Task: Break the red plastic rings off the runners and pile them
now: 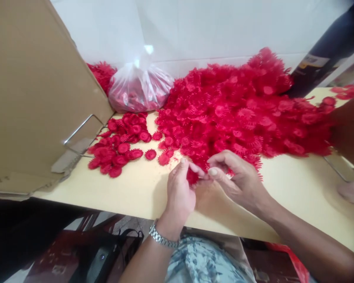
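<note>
My left hand (181, 190), with a metal watch at the wrist, is curled round a red toothed disc (192, 177) near the table's front edge. Most of that disc is hidden by the fingers. My right hand (236, 175) sits just to its right, thumb and index finger pinched close to the left fingertips; whatever lies between them is too small to make out. Behind both hands rises a big heap of red toothed discs (233, 114). To the left lies a smaller pile of similar discs (120, 145), with a single disc (150, 154) beside it.
A tied clear plastic bag (141, 88) of red pieces stands at the back against the white wall. A large cardboard box (41, 98) with a wire handle (79, 129) blocks the left. At the right edge, part of another person's hand (352, 192) shows.
</note>
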Tool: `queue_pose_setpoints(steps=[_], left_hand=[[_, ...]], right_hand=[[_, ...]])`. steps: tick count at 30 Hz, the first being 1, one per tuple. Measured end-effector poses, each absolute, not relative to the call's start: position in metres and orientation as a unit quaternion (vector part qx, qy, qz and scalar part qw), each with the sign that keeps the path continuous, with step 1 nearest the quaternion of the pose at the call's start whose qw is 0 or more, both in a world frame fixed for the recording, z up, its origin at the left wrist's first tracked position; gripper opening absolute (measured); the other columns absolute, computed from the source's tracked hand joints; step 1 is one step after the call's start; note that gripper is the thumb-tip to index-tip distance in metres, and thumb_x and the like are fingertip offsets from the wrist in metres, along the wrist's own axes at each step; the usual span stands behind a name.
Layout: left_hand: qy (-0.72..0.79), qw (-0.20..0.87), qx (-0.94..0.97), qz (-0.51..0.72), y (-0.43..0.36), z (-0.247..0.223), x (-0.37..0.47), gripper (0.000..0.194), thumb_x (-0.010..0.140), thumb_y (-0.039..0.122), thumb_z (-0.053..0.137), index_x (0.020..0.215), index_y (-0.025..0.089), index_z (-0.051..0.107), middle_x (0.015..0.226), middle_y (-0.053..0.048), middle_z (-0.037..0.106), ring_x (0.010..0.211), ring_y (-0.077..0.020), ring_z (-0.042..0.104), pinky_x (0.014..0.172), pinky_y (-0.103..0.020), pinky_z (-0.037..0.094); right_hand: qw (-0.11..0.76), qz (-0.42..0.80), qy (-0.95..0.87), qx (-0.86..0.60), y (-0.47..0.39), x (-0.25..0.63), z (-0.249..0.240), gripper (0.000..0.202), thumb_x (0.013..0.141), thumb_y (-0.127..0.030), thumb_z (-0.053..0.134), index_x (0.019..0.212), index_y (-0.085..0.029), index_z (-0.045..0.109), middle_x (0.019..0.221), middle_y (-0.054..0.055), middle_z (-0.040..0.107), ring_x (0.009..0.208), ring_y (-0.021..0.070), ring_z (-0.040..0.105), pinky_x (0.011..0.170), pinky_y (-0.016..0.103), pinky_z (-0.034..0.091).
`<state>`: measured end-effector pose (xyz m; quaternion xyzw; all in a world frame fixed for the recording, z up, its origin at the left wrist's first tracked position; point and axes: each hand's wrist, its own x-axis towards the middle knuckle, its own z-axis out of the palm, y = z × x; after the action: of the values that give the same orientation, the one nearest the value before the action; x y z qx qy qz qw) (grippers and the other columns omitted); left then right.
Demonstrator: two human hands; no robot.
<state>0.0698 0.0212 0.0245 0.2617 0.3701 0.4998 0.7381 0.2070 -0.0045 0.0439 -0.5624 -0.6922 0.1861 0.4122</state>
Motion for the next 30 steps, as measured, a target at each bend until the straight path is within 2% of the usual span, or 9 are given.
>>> queue_pose_setpoints(steps=[4, 8, 12, 14, 16, 19, 23, 27, 30], left_hand=[[0.400, 0.719, 0.282, 0.493, 0.024, 0.024, 0.061, 0.052, 0.083, 0.057, 0.043, 0.049, 0.018, 0.043, 0.041, 0.004, 0.039, 0.036, -0.0080, 0.037, 0.035, -0.021, 0.031], [0.411, 0.704, 0.265, 0.514, 0.025, 0.024, 0.056, 0.056, 0.083, 0.057, 0.044, 0.044, 0.019, 0.029, 0.036, 0.007, 0.025, 0.031, -0.0058, 0.023, 0.032, -0.020, 0.017], [0.401, 0.700, 0.266, 0.527, 0.027, 0.024, 0.051, 0.057, 0.083, 0.057, 0.043, 0.043, 0.019, 0.027, 0.035, 0.007, 0.022, 0.030, -0.0053, 0.021, 0.033, -0.021, 0.016], [0.414, 0.687, 0.292, 0.521, 0.028, 0.024, 0.049, 0.056, 0.083, 0.056, 0.044, 0.043, 0.019, 0.034, 0.035, 0.006, 0.028, 0.032, -0.0058, 0.027, 0.035, -0.021, 0.022], [0.423, 0.669, 0.317, 0.522, 0.026, 0.024, 0.050, 0.049, 0.083, 0.054, 0.047, 0.049, 0.018, 0.049, 0.042, 0.003, 0.045, 0.040, -0.0079, 0.043, 0.043, -0.021, 0.035], [0.417, 0.665, 0.302, 0.541, 0.021, 0.027, 0.056, 0.030, 0.082, 0.045, 0.054, 0.079, 0.018, 0.066, 0.076, -0.004, 0.068, 0.073, -0.0153, 0.062, 0.063, -0.024, 0.046], [0.403, 0.661, 0.269, 0.572, 0.017, 0.032, 0.064, 0.026, 0.083, 0.034, 0.054, 0.105, 0.024, 0.063, 0.113, -0.003, 0.064, 0.114, -0.0174, 0.053, 0.089, -0.025, 0.044], [0.348, 0.683, 0.209, 0.607, 0.024, 0.035, 0.064, 0.037, 0.088, 0.041, 0.041, 0.117, 0.023, 0.056, 0.117, -0.004, 0.061, 0.118, -0.0176, 0.050, 0.097, -0.029, 0.041], [0.378, 0.674, 0.198, 0.603, 0.033, 0.038, 0.060, 0.045, 0.091, 0.047, 0.029, 0.123, 0.024, 0.051, 0.116, -0.003, 0.061, 0.119, -0.0156, 0.050, 0.099, -0.028, 0.040]], right_hand=[[0.399, 0.118, -0.710, -0.569, 0.002, 0.213, 0.043, 0.016, 0.089, -0.030, 0.047, 0.087, -0.019, 0.058, 0.078, 0.003, 0.059, 0.072, 0.0149, 0.056, 0.064, 0.027, 0.044], [0.383, 0.127, -0.733, -0.547, 0.002, 0.210, 0.037, 0.016, 0.089, -0.030, 0.047, 0.091, -0.019, 0.058, 0.080, 0.004, 0.060, 0.074, 0.0159, 0.057, 0.065, 0.028, 0.045], [0.372, 0.158, -0.765, -0.502, 0.000, 0.201, 0.039, 0.017, 0.090, -0.027, 0.044, 0.095, -0.020, 0.058, 0.082, 0.006, 0.060, 0.076, 0.0164, 0.058, 0.066, 0.029, 0.047], [0.371, 0.187, -0.769, -0.486, 0.001, 0.195, 0.043, 0.018, 0.091, -0.029, 0.044, 0.095, -0.019, 0.059, 0.083, 0.007, 0.061, 0.075, 0.0165, 0.057, 0.064, 0.029, 0.047], [0.394, 0.237, -0.746, -0.482, 0.008, 0.186, 0.048, 0.021, 0.091, -0.032, 0.043, 0.095, -0.019, 0.059, 0.085, 0.006, 0.062, 0.077, 0.0163, 0.058, 0.066, 0.029, 0.047], [0.468, 0.308, -0.665, -0.494, 0.028, 0.167, 0.053, 0.029, 0.093, -0.040, 0.039, 0.101, -0.020, 0.057, 0.093, 0.005, 0.062, 0.085, 0.0160, 0.060, 0.076, 0.030, 0.048], [0.488, 0.337, -0.639, -0.490, 0.055, 0.136, 0.049, 0.042, 0.093, -0.049, 0.031, 0.106, -0.019, 0.058, 0.099, 0.006, 0.062, 0.094, 0.0174, 0.058, 0.084, 0.034, 0.046], [0.467, 0.297, -0.677, -0.485, 0.056, 0.113, 0.039, 0.048, 0.093, -0.052, 0.028, 0.111, -0.022, 0.061, 0.115, 0.006, 0.060, 0.113, 0.0189, 0.050, 0.101, 0.040, 0.035], [0.481, 0.306, -0.671, -0.474, 0.047, 0.106, 0.037, 0.050, 0.093, -0.051, 0.025, 0.118, -0.023, 0.058, 0.128, 0.006, 0.054, 0.122, 0.0189, 0.044, 0.107, 0.041, 0.030]])
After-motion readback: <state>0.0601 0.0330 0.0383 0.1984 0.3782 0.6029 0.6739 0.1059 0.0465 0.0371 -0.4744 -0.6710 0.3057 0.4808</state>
